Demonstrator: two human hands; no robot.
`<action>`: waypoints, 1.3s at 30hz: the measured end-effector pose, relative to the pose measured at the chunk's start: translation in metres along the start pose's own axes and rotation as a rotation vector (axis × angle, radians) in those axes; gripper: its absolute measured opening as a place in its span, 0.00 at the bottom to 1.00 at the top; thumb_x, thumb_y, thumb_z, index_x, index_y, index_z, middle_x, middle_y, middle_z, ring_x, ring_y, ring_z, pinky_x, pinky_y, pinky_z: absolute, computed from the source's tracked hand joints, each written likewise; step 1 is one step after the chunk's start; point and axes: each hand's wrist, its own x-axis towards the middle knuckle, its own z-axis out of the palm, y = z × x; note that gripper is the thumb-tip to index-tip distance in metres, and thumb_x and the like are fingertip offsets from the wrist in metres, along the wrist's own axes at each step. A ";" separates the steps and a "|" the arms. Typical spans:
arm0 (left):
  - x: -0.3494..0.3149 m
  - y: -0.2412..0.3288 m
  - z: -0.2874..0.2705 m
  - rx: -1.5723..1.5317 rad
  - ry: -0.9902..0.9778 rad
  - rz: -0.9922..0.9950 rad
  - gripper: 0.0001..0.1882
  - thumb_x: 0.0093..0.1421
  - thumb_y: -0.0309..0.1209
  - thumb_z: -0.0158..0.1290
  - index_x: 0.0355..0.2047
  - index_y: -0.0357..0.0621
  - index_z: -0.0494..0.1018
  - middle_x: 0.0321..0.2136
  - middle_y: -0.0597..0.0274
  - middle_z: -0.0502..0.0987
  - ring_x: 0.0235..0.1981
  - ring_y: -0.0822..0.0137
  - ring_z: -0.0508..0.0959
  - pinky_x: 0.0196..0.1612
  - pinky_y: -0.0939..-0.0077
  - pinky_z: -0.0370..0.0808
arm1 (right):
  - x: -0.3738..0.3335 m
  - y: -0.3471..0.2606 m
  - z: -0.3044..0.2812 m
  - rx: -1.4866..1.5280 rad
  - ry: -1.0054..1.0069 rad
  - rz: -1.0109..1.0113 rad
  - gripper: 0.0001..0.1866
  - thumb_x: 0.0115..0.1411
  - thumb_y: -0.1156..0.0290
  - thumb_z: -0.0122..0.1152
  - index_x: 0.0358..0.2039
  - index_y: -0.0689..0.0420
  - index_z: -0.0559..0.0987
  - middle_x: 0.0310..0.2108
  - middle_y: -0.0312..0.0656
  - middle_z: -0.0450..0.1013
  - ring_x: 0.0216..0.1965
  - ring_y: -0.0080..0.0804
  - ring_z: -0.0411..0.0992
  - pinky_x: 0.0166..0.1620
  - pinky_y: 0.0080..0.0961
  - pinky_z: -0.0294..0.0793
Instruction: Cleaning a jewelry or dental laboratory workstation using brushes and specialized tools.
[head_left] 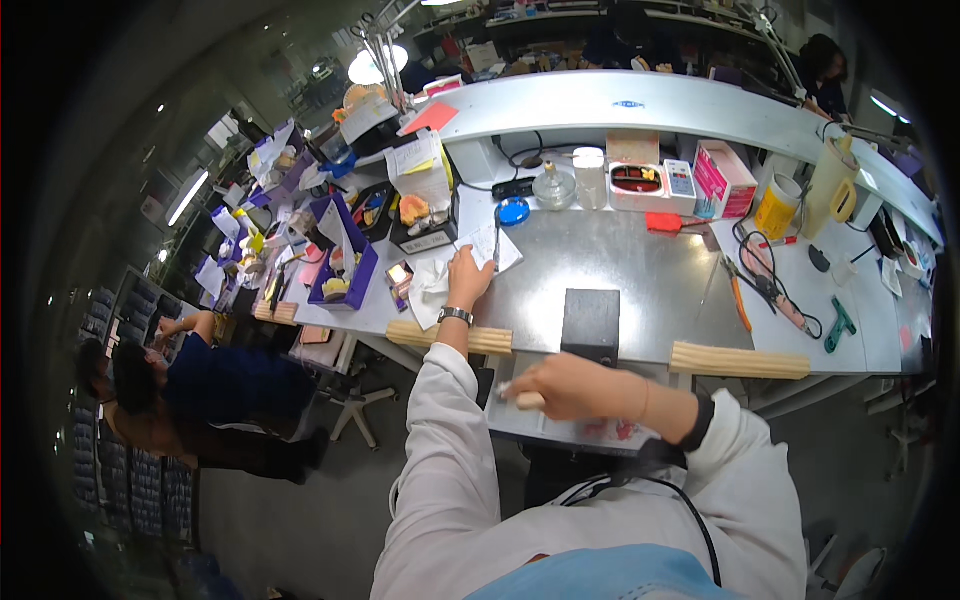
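Observation:
My left hand (470, 280) rests on a white pad or sheet (508, 250) at the left of the bench, thumb and forefinger apart. A thin dark tool (497, 240) lies just beside its thumb; I cannot tell if they touch. Crumpled white tissue (428, 288) is left of that wrist. My right hand (570, 388) is closed over the open drawer, in front of a dark block (591, 322) at the bench edge. From its fingers show a rounded beige end (530, 401) and a whitish tip; the kind of thing is blurred.
Ribbed wooden rests (740, 360) line the front edge. Behind stand a glass burner (553, 187), a blue round dish (513, 211) and a pink-white box (724, 178). Pliers (738, 295) and a corded handpiece (785, 300) lie right. People (220, 385) work at the left.

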 end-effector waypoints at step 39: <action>0.074 0.007 -0.033 0.345 -0.449 -0.300 0.35 0.32 0.48 0.74 0.36 0.34 0.79 0.40 0.45 0.80 0.42 0.51 0.81 0.45 0.63 0.77 | -0.135 -0.002 0.025 0.388 0.613 0.221 0.10 0.58 0.73 0.63 0.41 0.57 0.82 0.30 0.45 0.80 0.23 0.33 0.78 0.28 0.23 0.76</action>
